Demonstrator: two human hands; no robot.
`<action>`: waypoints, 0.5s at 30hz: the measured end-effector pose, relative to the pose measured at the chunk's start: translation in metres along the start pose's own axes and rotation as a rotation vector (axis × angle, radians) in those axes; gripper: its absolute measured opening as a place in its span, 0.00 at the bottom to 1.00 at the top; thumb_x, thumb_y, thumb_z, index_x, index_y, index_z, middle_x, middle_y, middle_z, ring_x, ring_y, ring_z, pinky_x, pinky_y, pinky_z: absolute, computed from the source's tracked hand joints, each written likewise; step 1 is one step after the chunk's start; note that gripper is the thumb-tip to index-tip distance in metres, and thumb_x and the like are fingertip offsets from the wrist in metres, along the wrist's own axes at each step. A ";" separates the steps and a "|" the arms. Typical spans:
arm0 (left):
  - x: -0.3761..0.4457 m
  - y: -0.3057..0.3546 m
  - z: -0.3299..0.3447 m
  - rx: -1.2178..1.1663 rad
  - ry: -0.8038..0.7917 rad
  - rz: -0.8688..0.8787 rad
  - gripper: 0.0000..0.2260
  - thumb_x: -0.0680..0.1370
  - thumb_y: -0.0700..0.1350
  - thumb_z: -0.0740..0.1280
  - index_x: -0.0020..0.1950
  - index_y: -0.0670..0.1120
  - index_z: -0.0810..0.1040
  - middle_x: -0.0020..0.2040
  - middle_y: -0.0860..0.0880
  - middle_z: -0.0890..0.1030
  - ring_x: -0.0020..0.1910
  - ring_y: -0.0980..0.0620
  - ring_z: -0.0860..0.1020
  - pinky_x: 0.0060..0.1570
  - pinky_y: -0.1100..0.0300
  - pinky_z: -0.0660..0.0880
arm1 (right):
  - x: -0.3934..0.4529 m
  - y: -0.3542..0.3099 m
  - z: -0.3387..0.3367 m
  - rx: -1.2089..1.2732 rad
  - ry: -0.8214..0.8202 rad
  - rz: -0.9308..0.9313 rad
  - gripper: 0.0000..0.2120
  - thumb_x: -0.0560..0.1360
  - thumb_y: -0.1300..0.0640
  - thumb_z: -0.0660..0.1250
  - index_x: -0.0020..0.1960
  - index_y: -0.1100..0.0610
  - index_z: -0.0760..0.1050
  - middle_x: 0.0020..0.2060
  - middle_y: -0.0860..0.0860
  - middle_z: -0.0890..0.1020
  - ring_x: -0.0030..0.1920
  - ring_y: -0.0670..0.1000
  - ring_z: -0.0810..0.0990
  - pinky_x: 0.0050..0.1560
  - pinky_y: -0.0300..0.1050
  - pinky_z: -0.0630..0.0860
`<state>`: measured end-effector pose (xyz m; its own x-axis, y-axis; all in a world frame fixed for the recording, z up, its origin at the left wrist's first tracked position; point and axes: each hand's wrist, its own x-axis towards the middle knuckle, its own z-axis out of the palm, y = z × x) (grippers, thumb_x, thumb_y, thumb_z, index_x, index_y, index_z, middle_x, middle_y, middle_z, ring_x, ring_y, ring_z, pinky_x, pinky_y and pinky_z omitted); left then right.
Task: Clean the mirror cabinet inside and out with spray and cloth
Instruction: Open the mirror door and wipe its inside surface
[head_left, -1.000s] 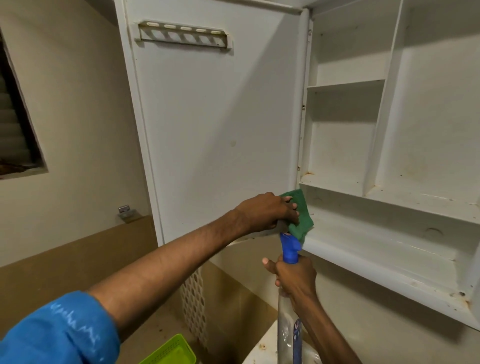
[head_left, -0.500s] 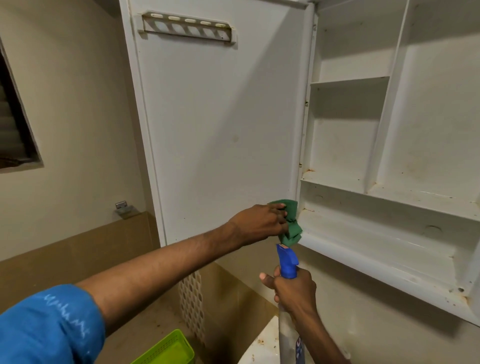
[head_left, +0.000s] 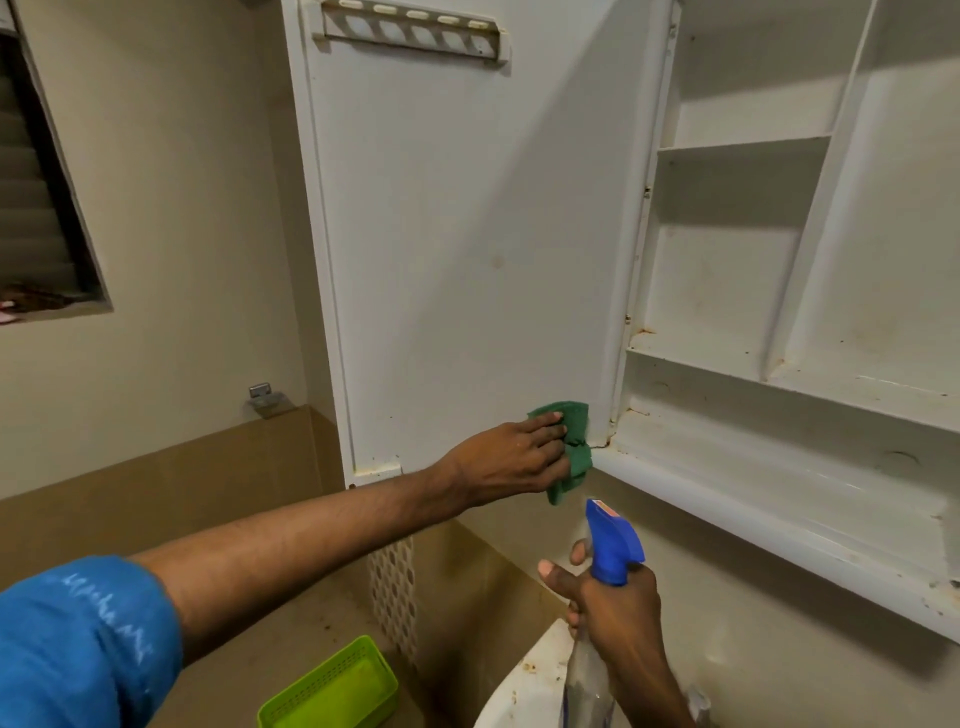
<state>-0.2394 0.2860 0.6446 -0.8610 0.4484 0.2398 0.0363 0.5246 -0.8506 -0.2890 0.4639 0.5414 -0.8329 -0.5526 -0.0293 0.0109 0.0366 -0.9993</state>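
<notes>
The left hand presses a bunched green cloth against the open door's lower right corner, beside the cabinet. Below it, the right hand grips a spray bottle, upright.

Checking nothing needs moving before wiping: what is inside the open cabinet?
The cabinet compartments in view hold nothing, only stains and rust specks on the shelves. Its right part and top lie outside the frame.

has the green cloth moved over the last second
Yes. The crumpled green cloth has slid left off the white cabinet's bottom shelf onto the open door's lower corner.
</notes>
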 end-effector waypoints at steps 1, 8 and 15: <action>-0.006 0.001 -0.002 0.003 0.015 -0.014 0.09 0.78 0.38 0.63 0.57 0.43 0.76 0.54 0.45 0.82 0.59 0.46 0.78 0.66 0.52 0.70 | 0.000 0.000 0.001 0.005 -0.003 -0.006 0.16 0.63 0.59 0.82 0.42 0.56 0.76 0.22 0.50 0.75 0.21 0.50 0.71 0.27 0.42 0.73; -0.039 0.004 -0.015 0.022 0.025 -0.082 0.10 0.78 0.37 0.60 0.59 0.42 0.75 0.55 0.43 0.81 0.61 0.44 0.78 0.69 0.51 0.68 | 0.000 -0.005 0.011 0.064 -0.034 -0.009 0.17 0.62 0.59 0.82 0.43 0.57 0.76 0.22 0.51 0.75 0.22 0.51 0.71 0.29 0.44 0.74; -0.069 0.006 -0.026 0.023 0.021 -0.141 0.13 0.77 0.37 0.64 0.61 0.41 0.75 0.57 0.42 0.81 0.61 0.44 0.78 0.70 0.49 0.65 | -0.002 -0.011 0.023 0.085 -0.090 -0.040 0.17 0.63 0.59 0.82 0.44 0.56 0.76 0.22 0.50 0.75 0.23 0.49 0.73 0.29 0.44 0.76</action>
<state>-0.1666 0.2769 0.6346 -0.8461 0.3862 0.3673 -0.0965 0.5667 -0.8183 -0.2745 0.4461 0.5515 -0.7804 -0.6252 0.0128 0.0283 -0.0558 -0.9980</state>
